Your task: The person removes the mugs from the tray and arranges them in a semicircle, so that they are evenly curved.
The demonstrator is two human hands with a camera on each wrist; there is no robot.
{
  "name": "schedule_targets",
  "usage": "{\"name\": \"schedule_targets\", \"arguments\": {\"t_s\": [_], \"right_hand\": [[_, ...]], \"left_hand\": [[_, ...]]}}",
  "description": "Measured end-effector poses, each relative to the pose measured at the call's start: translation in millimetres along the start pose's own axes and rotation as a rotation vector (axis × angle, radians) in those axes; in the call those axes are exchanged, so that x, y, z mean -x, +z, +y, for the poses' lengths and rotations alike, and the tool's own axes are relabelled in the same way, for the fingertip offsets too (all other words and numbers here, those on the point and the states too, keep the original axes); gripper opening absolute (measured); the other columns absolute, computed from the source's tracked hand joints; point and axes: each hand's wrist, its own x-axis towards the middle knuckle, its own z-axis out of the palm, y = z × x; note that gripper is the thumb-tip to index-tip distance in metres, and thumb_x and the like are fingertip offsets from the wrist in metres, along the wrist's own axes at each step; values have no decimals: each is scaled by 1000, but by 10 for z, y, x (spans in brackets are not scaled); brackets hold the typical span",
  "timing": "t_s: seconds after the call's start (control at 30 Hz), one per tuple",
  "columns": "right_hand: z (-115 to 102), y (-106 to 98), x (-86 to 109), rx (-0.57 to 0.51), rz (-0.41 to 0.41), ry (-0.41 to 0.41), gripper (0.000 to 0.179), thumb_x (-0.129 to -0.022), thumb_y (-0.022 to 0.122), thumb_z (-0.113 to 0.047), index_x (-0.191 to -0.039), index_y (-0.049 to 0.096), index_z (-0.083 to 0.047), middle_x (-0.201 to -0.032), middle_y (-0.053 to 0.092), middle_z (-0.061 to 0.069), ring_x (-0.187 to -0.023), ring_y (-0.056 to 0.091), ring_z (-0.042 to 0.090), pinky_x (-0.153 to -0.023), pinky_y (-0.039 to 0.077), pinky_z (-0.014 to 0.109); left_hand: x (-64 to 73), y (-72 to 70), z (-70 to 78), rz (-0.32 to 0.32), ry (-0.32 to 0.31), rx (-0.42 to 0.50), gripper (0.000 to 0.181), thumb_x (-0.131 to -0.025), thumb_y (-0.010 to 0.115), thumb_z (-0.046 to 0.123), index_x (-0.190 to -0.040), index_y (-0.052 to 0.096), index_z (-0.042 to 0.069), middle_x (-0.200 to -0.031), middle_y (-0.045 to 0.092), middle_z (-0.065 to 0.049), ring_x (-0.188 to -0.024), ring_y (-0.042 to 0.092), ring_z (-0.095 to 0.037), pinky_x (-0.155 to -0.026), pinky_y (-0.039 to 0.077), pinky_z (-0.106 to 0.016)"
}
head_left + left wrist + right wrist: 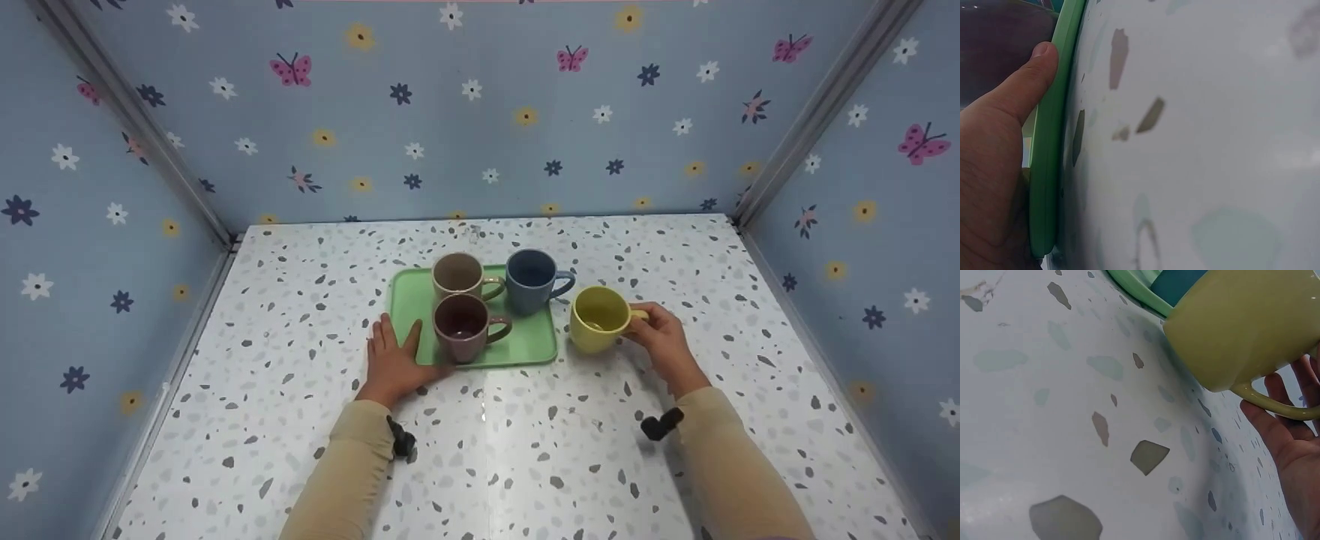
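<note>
My right hand (664, 341) grips the handle of a yellow mug (598, 321), which is just right of a green tray (529, 351). In the right wrist view, the fingers close round the handle of the yellow mug (1241, 326), close over the speckled table. Spread over the tray's front left corner is my left hand (394, 366), its fingers straight. The left wrist view shows the thumb of that hand (994, 129) against the edge of the green tray (1053, 140). A dark plum mug (463, 341) stands upright beside this hand, on the tray's front part.
Behind the plum mug, a light brown mug (456, 274) stands on the tray, and a blue mug (529, 289) stands at its back right. Their handles point right. The speckled white table (525, 465) meets flower-patterned walls (480, 150) at the back and sides.
</note>
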Motion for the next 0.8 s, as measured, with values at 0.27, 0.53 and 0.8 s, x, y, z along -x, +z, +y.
{"name": "schedule_targets", "arguments": {"t_s": [0.27, 0.53, 0.8], "right_hand": [[41, -37, -22, -10, 14, 6, 15, -101, 57, -2, -115, 60, -2, -116, 66, 5, -107, 68, 18, -96, 56, 35], [59, -71, -60, -40, 20, 59, 13, -101, 57, -3, -114, 59, -4, -114, 65, 4, -105, 67, 17, -96, 56, 35], [10, -110, -105, -17, 28, 104, 16, -102, 59, -9, -118, 58, -5, -122, 63, 6, -112, 65, 19, -99, 54, 36]], "left_hand": [[2, 9, -4, 1, -6, 3, 118, -72, 69, 79, -162, 25, 16, -162, -17, -32, -151, -16, -47, -121, -5, -61], [5, 19, 5, 2, -8, -9, 121, -70, 68, 82, -162, 25, 16, -162, -17, -32, -151, -15, -48, -121, -4, -61], [-17, 28, -15, 1, -3, -21, 120, -71, 67, 82, -162, 23, 17, -162, -17, -33, -150, -15, -48, -121, -5, -61]]}}
